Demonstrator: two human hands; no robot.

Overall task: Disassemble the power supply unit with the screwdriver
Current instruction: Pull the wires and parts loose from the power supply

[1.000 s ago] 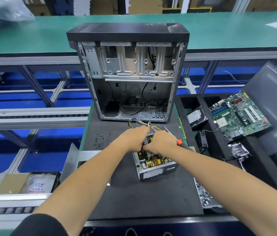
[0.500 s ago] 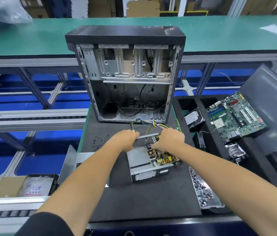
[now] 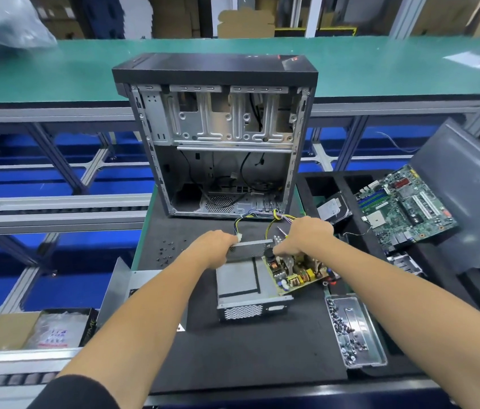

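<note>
**A:** What is the largest thing in view?

**B:** An open computer case [image 3: 218, 137] stands upright at the far edge of a black mat [image 3: 262, 349] on the counter [image 3: 141, 249]. Its side is off and its bays are bare. To the right, a black tray [image 3: 348, 202] holds a green motherboard [image 3: 407, 208] and a drive [image 3: 333, 208].

**A:** And the power supply?

**B:** In the middle of the mat, just in front of the case. Its grey housing [image 3: 241, 281] sits flat. The circuit board [image 3: 295, 270] is lifted and slid partly out to the right, with yellow and black wires [image 3: 274, 219] running from it toward the case.

**A:** What are the hands doing?

**B:** The left hand [image 3: 212, 246] grips the housing's far wall. The right hand [image 3: 306, 237] is curled around the board's far end. A thin metal shaft, probably the screwdriver [image 3: 281, 232], pokes out beside its fingers.

**A:** How should this step be done well?

**B:** My judgement: keep the housing pinned down, draw the board out level by its edges, and watch that the wires do not snag on the wall.

**A:** Anything smaller nearby?

**B:** A clear dish [image 3: 354, 332] of screws lies near the right forearm, and loose screws [image 3: 171, 252] are scattered on the mat to the left of the left hand.

**A:** Any writing?

**B:** A bagged box [image 3: 56, 329] at lower left carries red print, too blurred to read. No brand is legible.
</note>
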